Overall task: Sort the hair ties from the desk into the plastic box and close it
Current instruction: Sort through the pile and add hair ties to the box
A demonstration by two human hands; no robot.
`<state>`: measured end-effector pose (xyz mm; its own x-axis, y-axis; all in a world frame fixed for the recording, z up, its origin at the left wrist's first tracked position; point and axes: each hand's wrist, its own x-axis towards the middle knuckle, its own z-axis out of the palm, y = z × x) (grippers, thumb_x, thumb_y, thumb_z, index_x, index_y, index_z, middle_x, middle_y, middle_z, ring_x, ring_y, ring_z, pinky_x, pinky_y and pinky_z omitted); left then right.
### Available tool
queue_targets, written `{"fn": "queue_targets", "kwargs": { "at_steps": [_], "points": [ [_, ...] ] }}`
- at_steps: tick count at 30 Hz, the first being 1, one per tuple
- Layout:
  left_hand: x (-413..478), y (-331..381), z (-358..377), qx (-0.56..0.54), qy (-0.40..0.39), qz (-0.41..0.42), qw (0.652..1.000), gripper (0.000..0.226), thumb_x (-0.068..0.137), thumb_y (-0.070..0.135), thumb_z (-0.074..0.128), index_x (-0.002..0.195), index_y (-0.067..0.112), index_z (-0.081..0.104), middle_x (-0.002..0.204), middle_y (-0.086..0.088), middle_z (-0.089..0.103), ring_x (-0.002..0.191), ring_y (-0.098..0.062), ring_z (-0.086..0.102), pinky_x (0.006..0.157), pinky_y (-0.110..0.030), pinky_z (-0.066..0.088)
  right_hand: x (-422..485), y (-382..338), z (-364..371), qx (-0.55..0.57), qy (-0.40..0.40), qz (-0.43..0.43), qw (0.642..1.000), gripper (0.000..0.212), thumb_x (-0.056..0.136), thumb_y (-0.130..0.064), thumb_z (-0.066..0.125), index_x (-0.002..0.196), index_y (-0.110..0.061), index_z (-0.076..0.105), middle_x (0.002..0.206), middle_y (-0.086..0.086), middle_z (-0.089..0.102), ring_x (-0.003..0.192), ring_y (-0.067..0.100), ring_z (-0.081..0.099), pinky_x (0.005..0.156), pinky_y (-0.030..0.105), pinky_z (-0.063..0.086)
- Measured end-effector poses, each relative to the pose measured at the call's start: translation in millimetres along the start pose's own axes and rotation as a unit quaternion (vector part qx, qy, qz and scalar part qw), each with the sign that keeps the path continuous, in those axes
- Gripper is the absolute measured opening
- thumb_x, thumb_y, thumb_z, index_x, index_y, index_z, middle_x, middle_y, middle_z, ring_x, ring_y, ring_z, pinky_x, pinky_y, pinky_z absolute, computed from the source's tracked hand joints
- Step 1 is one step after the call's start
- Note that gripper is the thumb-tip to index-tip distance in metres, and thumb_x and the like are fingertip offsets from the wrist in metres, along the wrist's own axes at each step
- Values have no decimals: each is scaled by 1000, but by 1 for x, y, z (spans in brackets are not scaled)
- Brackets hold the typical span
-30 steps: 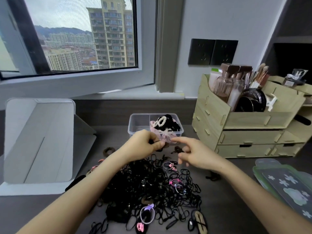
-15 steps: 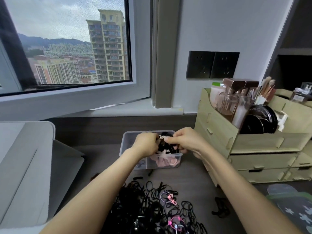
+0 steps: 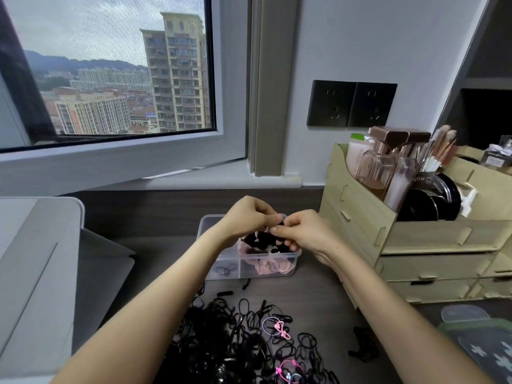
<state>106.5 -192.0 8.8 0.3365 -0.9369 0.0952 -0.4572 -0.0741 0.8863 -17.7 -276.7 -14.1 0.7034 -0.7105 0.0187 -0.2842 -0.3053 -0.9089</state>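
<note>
Above the clear plastic box — pink and black scrunchies right, thin black ties left — left hand and right hand pinch a dark tie.

Left hand, right hand — off pile, over box.

Soft overcast daylight enters through the window; shadows stay faint, the image is slightly soft, and wide-angle bending warps its frame.
</note>
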Motion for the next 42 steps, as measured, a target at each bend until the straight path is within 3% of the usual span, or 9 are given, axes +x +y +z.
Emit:
{"fn": "queue_targets", "kwargs": {
  "at_steps": [11, 16, 18, 20, 23, 28, 34, 39, 42],
  "points": [
    [-1, 0, -5, -268, 77, -91, 956, 27, 93, 9, 52, 67, 6, 53, 49, -2, 53, 49, -10, 51, 49, -15, 49, -8, -12, 19, 363, 132, 37, 922, 7, 88, -9, 62, 85, -3, 64, 72, 14, 65, 60, 18, 65, 55, 24, 59],
    [-2, -6, -25, -250, 318, -51, 913, 32, 94, 12, 49, 63, 10, 57, 46, 1, 57, 45, -10, 50, 56, -23, 44, -5, -11, 54, 208, 191, 12, 959, 26, 91, -13, 58, 67, -9, 65, 60, 5, 61, 49, 12, 53, 57, 27, 52],
    [-7, -11, -36, -250, 345, -37, 904, 29, 93, 13, 52, 65, 11, 58, 46, 4, 59, 50, -12, 51, 60, -25, 46, -6, -11, 60, 92, 171, -17, 981, 30, 90, -19, 58, 62, -12, 65, 54, -1, 59, 49, 13, 52, 55, 28, 47],
    [-13, -15, -39, -204, 319, -21, 925, 24, 92, 13, 54, 68, 11, 60, 57, 1, 64, 56, -12, 53, 63, -27, 48, -7, -14, 65, -52, 113, -56, 991, 28, 88, -29, 61, 64, -15, 68, 56, -2, 63, 54, 15, 57, 52, 24, 44],
    [-17, -22, -33, -112, 289, -3, 951, 13, 89, 15, 59, 78, 12, 65, 69, -1, 62, 63, -11, 55, 66, -27, 49, -5, -15, 64, -195, 60, -52, 978, 31, 81, -43, 65, 100, -21, 72, 89, -3, 74, 88, 13, 64, 78, 28, 50],
    [-10, -41, -8, 58, 174, 37, 982, 7, 83, 17, 66, 84, 22, 70, 80, 0, 68, 71, -10, 58, 72, -31, 50, 6, 5, 27, -248, 212, -86, 941, 24, 86, -24, 58, 107, -19, 71, 104, 4, 71, 102, 27, 60, 87, 33, 45],
    [10, -46, 20, 291, 47, 28, 955, 19, 87, 11, 59, 100, 13, 72, 106, -7, 66, 98, -23, 60, 81, -26, 42, 27, 28, 16, -357, 67, -52, 930, 30, 88, -29, 59, 116, -25, 66, 107, 6, 69, 111, 28, 52, 88, 33, 42],
    [14, -40, 18, 280, -26, -21, 959, 25, 88, 4, 52, 98, 13, 73, 101, -2, 71, 94, -19, 64, 78, -23, 46, 39, 27, 12, -415, 5, -25, 909, 30, 87, -30, 62, 115, -21, 66, 113, 8, 67, 119, 28, 46, 95, 35, 44],
    [7, -30, 9, 202, -36, -43, 978, 30, 88, 0, 48, 98, 15, 72, 79, 7, 61, 69, -8, 54, 62, -18, 42, 37, 21, 6, -426, -11, -30, 904, 32, 88, -26, 59, 120, -22, 64, 119, 7, 65, 119, 29, 51, 95, 35, 45]
  ]
}}
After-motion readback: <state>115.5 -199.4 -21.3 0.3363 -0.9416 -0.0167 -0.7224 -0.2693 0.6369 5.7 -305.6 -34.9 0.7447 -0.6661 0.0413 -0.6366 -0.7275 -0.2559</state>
